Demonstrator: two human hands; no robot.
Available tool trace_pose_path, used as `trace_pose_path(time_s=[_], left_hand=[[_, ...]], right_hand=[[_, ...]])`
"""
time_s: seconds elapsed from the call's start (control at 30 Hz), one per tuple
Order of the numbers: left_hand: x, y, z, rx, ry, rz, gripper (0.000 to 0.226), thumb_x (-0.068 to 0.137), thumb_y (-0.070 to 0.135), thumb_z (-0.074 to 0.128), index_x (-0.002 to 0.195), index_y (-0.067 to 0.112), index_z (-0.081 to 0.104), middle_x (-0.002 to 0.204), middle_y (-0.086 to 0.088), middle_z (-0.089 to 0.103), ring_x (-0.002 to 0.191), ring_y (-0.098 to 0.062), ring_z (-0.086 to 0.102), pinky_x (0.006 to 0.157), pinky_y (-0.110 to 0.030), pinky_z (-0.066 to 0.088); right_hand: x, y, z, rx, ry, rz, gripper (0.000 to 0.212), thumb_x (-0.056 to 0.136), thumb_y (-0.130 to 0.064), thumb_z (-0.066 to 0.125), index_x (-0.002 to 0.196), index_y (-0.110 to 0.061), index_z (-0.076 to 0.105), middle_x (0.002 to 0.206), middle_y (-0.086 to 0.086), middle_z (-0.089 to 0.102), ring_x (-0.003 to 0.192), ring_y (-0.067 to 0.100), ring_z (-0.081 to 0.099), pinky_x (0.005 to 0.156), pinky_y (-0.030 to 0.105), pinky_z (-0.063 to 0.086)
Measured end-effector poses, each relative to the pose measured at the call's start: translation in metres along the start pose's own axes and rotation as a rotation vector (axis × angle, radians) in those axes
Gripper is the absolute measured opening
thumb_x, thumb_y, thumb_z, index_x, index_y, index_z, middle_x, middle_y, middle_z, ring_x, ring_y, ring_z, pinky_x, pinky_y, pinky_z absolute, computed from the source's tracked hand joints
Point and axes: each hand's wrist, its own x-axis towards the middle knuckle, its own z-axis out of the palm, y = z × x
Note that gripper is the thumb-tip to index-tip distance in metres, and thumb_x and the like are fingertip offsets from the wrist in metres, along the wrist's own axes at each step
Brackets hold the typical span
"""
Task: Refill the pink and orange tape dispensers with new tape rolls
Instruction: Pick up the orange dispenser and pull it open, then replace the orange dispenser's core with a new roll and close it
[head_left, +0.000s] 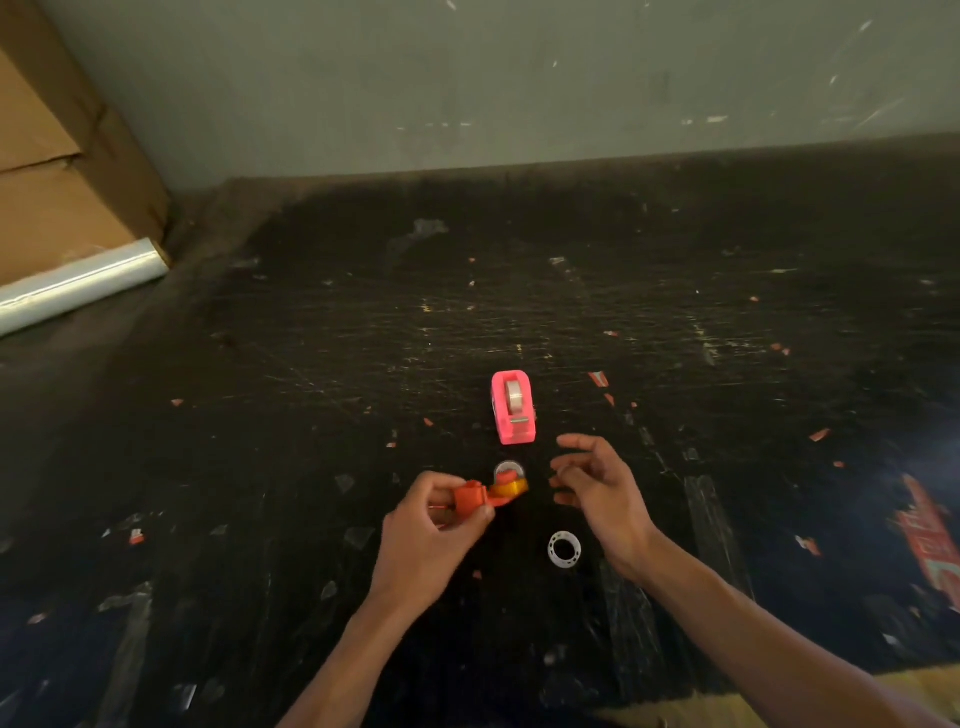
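The pink tape dispenser (513, 408) stands upright on the dark table (311, 364) with a tape roll seated in it. My left hand (428, 540) grips the orange tape dispenser (480, 496), tilted on its side just above the table. A yellowish tape roll (510, 486) sits at the dispenser's right end, with a clear ring behind it. My right hand (597, 491) hovers just right of it, fingers spread and holding nothing. A white empty tape core (564, 549) lies on the table below my right hand.
Cardboard boxes (52, 171) and a roll of clear film (78, 286) lie at the far left. A grey wall (519, 78) closes the table's far edge. Red paper scraps and tape bits are scattered over the scratched surface, with a red label (930, 535) at the right.
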Motion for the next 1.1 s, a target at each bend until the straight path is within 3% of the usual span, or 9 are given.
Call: trace_pose_path(time_s=[0.1, 0.17, 0.27, 0.33, 0.53, 0.67, 0.8, 0.9, 1.1], left_hand=[[0.0, -0.002, 0.006, -0.287, 0.07, -0.154, 0.024, 0.08, 0.026, 0.082, 0.1, 0.025, 0.069, 0.101, 0.006, 0.076, 0.101, -0.01, 0.071, 0.096, -0.039, 0.056], [-0.002, 0.0, 0.015, -0.403, 0.089, -0.214, 0.027, 0.079, 0.027, 0.083, 0.101, 0.02, 0.069, 0.1, 0.003, 0.076, 0.099, -0.012, 0.073, 0.097, -0.041, 0.056], [-0.007, 0.009, 0.028, -0.352, 0.055, -0.18, 0.027, 0.08, 0.03, 0.081, 0.101, 0.019, 0.068, 0.099, 0.004, 0.075, 0.092, -0.004, 0.072, 0.086, -0.026, 0.057], [-0.011, 0.015, 0.034, -0.272, 0.017, -0.109, 0.025, 0.082, 0.029, 0.08, 0.101, 0.02, 0.067, 0.098, 0.007, 0.074, 0.092, 0.001, 0.07, 0.079, -0.019, 0.054], [-0.011, 0.015, 0.037, -0.065, -0.106, 0.023, 0.029, 0.085, 0.034, 0.076, 0.107, 0.03, 0.058, 0.108, 0.014, 0.068, 0.105, 0.001, 0.062, 0.087, -0.018, 0.049], [-0.003, 0.015, 0.03, -0.045, -0.152, 0.049, 0.041, 0.086, 0.04, 0.074, 0.121, 0.034, 0.052, 0.119, 0.013, 0.063, 0.11, 0.0, 0.06, 0.09, -0.021, 0.051], [0.008, 0.021, 0.022, -0.089, -0.204, 0.049, 0.052, 0.091, 0.04, 0.067, 0.138, 0.044, 0.044, 0.123, 0.017, 0.061, 0.111, 0.001, 0.062, 0.085, -0.019, 0.051], [0.018, 0.026, 0.021, -0.153, -0.255, 0.009, 0.04, 0.092, 0.037, 0.067, 0.131, 0.041, 0.057, 0.123, 0.011, 0.067, 0.112, -0.004, 0.065, 0.094, -0.03, 0.055], [0.024, 0.023, 0.027, -0.245, -0.199, -0.081, 0.026, 0.088, 0.021, 0.074, 0.11, 0.032, 0.069, 0.113, 0.004, 0.073, 0.104, -0.007, 0.069, 0.085, -0.026, 0.057]], right_hand=[[-0.004, -0.002, 0.005, 0.076, -0.029, 0.056, 0.035, 0.097, -0.008, 0.057, 0.129, -0.021, 0.055, 0.109, 0.008, 0.063, 0.102, 0.022, 0.064, 0.081, 0.033, 0.055], [-0.009, -0.004, 0.011, 0.165, -0.15, 0.13, 0.038, 0.096, -0.018, 0.061, 0.131, -0.029, 0.053, 0.114, 0.006, 0.065, 0.109, 0.024, 0.064, 0.09, 0.04, 0.055], [-0.017, -0.006, 0.019, 0.31, -0.31, 0.167, 0.033, 0.097, -0.02, 0.059, 0.129, -0.03, 0.056, 0.12, 0.01, 0.071, 0.114, 0.027, 0.066, 0.1, 0.048, 0.049], [-0.017, -0.009, 0.02, 0.351, -0.31, 0.136, 0.033, 0.097, -0.016, 0.057, 0.128, -0.029, 0.059, 0.119, 0.014, 0.071, 0.112, 0.026, 0.068, 0.1, 0.048, 0.05], [-0.015, -0.015, 0.007, 0.251, -0.294, 0.034, 0.05, 0.095, -0.008, 0.06, 0.138, -0.032, 0.049, 0.112, 0.012, 0.074, 0.107, 0.029, 0.07, 0.096, 0.047, 0.053], [-0.015, -0.014, -0.003, 0.227, -0.308, 0.025, 0.056, 0.093, -0.004, 0.061, 0.134, -0.04, 0.047, 0.103, 0.009, 0.076, 0.104, 0.029, 0.071, 0.091, 0.045, 0.057], [-0.017, -0.013, -0.01, 0.118, -0.399, 0.015, 0.06, 0.093, 0.001, 0.061, 0.137, -0.038, 0.05, 0.114, 0.018, 0.07, 0.106, 0.031, 0.07, 0.088, 0.046, 0.059], [-0.017, -0.011, -0.012, 0.03, -0.428, -0.002, 0.062, 0.092, 0.001, 0.063, 0.139, -0.037, 0.049, 0.117, 0.025, 0.065, 0.104, 0.033, 0.07, 0.088, 0.045, 0.059], [-0.014, -0.009, -0.021, -0.032, -0.43, 0.01, 0.061, 0.092, -0.001, 0.063, 0.135, -0.042, 0.049, 0.116, 0.018, 0.066, 0.104, 0.029, 0.07, 0.088, 0.043, 0.059]])
